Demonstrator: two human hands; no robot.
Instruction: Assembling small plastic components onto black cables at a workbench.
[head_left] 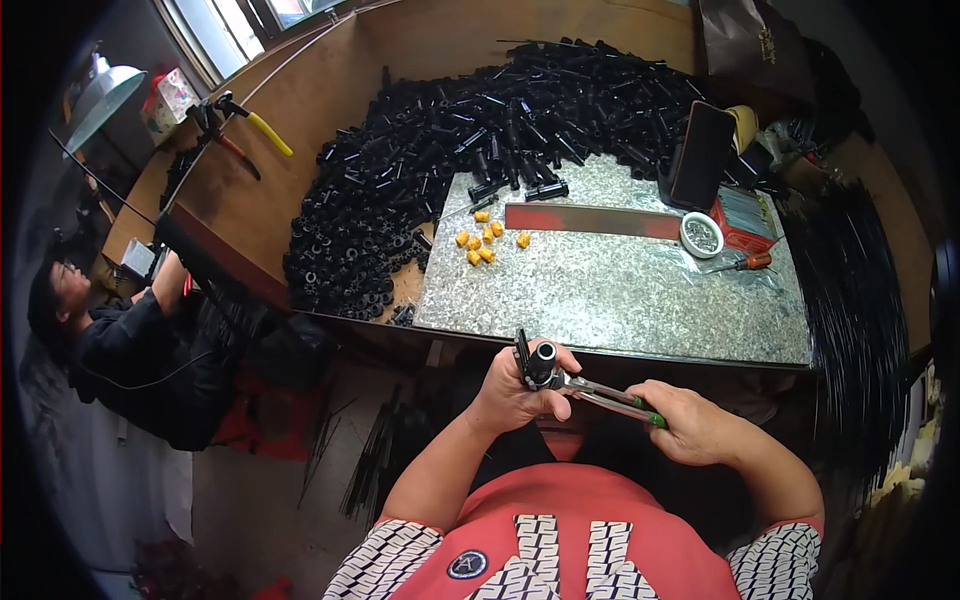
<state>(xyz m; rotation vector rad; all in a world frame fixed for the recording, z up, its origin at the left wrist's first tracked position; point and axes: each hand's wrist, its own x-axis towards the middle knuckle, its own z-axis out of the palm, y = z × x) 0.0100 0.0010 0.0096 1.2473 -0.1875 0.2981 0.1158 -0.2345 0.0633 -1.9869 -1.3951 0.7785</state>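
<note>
My left hand (500,392) is closed around a short black tubular part (541,370), whose round end with a pale ring faces up. A thin black piece sticks up beside that end. Closed on the green-tipped handles of metal pliers, my right hand (692,422) sits to the right. The pliers (600,393) reach across to the black part, and their jaws meet it next to my left thumb. How far the jaws grip is partly hidden. Both hands are just in front of the table's near edge, above my lap.
On the speckled board (600,300) lie yellow caps (474,257), a flat metal bar (590,220), a white dish (701,235) and a screwdriver (745,262). A phone (703,155) stands behind. Black parts (440,130) heap up beyond; black rods (850,300) lie right. A co-worker (130,340) sits left.
</note>
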